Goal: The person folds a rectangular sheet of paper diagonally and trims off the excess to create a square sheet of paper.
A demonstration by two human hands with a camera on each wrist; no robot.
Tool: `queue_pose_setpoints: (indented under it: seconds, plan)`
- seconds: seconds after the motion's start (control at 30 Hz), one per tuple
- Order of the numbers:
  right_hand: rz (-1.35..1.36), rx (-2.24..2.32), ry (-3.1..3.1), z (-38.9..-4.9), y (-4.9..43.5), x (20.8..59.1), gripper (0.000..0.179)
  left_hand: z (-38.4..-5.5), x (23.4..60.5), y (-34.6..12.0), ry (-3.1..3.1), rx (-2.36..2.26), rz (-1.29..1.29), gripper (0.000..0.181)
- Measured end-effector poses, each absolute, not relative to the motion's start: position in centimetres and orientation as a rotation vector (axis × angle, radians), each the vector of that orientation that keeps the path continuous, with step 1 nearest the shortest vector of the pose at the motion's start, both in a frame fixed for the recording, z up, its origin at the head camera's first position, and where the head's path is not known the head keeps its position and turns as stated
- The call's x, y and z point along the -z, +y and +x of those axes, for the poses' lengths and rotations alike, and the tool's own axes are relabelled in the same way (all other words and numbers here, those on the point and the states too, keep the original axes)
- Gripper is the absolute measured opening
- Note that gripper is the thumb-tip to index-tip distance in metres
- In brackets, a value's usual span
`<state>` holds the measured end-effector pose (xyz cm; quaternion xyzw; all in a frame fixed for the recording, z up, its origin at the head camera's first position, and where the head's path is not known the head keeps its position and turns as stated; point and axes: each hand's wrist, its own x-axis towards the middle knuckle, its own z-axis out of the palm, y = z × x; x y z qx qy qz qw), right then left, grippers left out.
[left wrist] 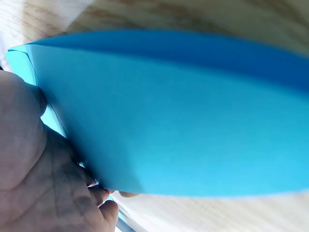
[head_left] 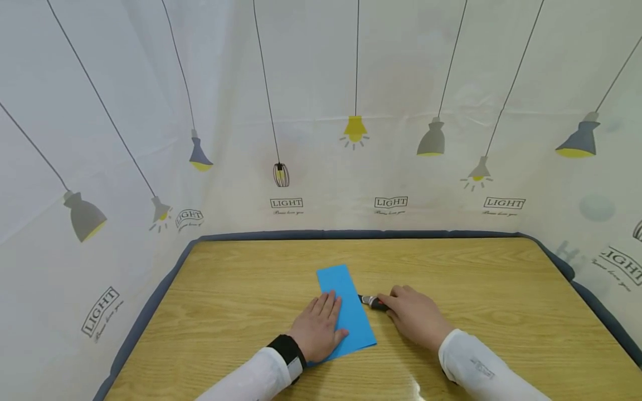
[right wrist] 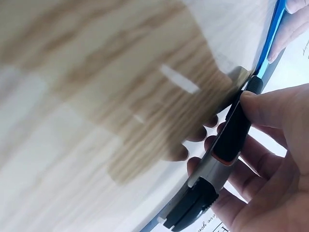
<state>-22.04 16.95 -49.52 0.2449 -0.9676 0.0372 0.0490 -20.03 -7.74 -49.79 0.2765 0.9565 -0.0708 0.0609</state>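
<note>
A folded sheet of blue paper (head_left: 353,312) lies lengthwise on the wooden table. My left hand (head_left: 319,328) rests flat on its left part, fingers extended and thumb spread toward the right. In the left wrist view, the upper layer of the blue paper (left wrist: 183,116) bows up beside the left palm (left wrist: 48,179). To the right of the paper, my right hand (head_left: 416,314) grips a black and silver utility knife (head_left: 373,302). Its front end is at the paper's right edge. In the right wrist view the thumb presses along the utility knife (right wrist: 231,130); I cannot make out the blade.
The wooden table (head_left: 241,278) has a dark padded edge (head_left: 321,234) along its back and sides. Behind it hangs a pale cloth (head_left: 321,83) printed with lamps and lettering. A black band (head_left: 288,351) circles the left wrist.
</note>
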Motion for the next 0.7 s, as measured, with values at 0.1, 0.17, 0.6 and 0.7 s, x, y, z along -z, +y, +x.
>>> queue_pose_setpoints:
  seconds: [0.1,0.17,0.6,0.7]
  plan:
    - [0.757,-0.126,-2.940,-22.2,16.8,49.5,0.039,-20.1,49.8,-7.7,2.892,0.235,0.832,0.069]
    - [0.760,-0.121,-2.937,-22.4,16.8,49.6,0.039,-20.1,49.8,-7.7,2.890,0.241,0.826,0.069]
    - [0.648,-0.131,-2.958,-23.1,17.6,49.7,0.036,-20.1,50.0,-7.7,2.885,0.250,0.825,0.069]
    - [0.636,-0.123,-2.959,-23.2,17.9,49.8,0.037,-20.2,50.0,-7.7,2.884,0.244,0.831,0.069]
